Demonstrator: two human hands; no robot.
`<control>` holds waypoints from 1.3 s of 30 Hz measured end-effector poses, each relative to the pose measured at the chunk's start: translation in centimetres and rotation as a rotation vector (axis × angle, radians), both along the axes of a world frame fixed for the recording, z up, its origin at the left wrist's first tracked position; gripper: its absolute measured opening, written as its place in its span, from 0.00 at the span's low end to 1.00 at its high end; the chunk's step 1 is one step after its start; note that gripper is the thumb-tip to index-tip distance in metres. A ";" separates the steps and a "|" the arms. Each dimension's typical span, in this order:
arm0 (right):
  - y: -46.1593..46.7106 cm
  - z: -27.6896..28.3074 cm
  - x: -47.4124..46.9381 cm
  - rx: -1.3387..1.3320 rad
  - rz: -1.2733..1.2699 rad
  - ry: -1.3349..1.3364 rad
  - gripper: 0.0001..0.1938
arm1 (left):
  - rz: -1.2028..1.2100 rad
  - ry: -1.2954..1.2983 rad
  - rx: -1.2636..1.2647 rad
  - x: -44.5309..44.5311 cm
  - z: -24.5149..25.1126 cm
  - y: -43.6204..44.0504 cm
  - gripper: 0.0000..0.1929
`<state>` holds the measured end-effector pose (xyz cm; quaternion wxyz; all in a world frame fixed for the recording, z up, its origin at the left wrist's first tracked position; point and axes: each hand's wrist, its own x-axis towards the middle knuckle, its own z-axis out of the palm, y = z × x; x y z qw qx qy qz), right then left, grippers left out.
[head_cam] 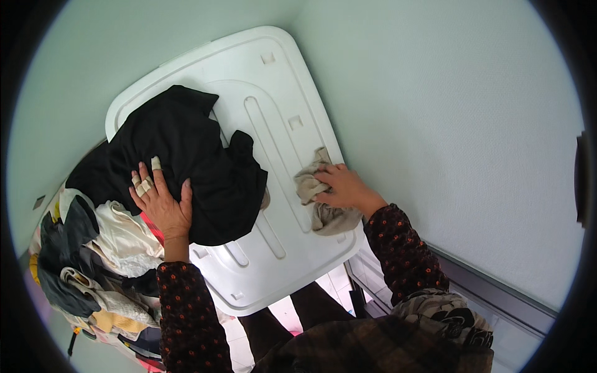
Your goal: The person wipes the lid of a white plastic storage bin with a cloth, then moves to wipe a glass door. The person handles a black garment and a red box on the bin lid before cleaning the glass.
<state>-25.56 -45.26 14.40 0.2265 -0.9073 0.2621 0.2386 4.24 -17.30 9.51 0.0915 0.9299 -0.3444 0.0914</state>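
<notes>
My left hand point(163, 205) rests flat with fingers spread on a crumpled black garment point(186, 149). Strips of beige tape wrap several of its fingers. The garment covers the left part of a white plastic lid point(289, 261), which is ribbed and has rounded corners. At the lid's right edge, my right hand point(343, 186) grips a bunched beige-grey cloth point(333, 219) that lies against the lid. A small beige bit peeks out from under the black garment's right edge; what it belongs to is hidden.
A heap of mixed clothes point(98, 275) fills the left side, with a white garment point(123, 233) beside my left wrist. Pale walls point(443, 116) meet behind the lid and run close along its right side. White floor tiles point(282, 312) show below, around my dark-trousered legs point(263, 331).
</notes>
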 end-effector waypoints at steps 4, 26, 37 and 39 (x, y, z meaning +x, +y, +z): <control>-1.4 -1.7 3.4 0.029 -0.314 -0.112 0.25 | 0.004 -0.008 0.008 0.4 0.1 0.3 0.40; -3.1 -11.3 11.1 -0.363 -0.327 -0.539 0.09 | 0.004 0.017 -0.013 0.3 0.1 0.7 0.39; -7.5 -7.9 9.1 -0.097 0.003 -0.318 0.09 | 0.027 0.206 -0.182 -0.3 0.4 0.6 0.43; -6.6 -8.1 9.6 -0.199 -0.119 -0.433 0.10 | 0.031 0.261 -0.180 -0.5 1.0 0.4 0.42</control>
